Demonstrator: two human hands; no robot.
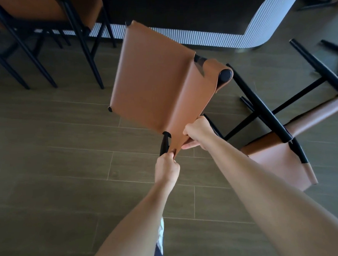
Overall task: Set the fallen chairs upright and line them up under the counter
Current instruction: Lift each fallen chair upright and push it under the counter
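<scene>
Within right hand (197, 133), chair backrest (200, 100)

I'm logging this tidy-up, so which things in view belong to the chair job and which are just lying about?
Job: held chair, in left grip and right grip; fallen chair on the floor; upright chairs at the counter.
Just there: white shoe at the bottom edge.
</scene>
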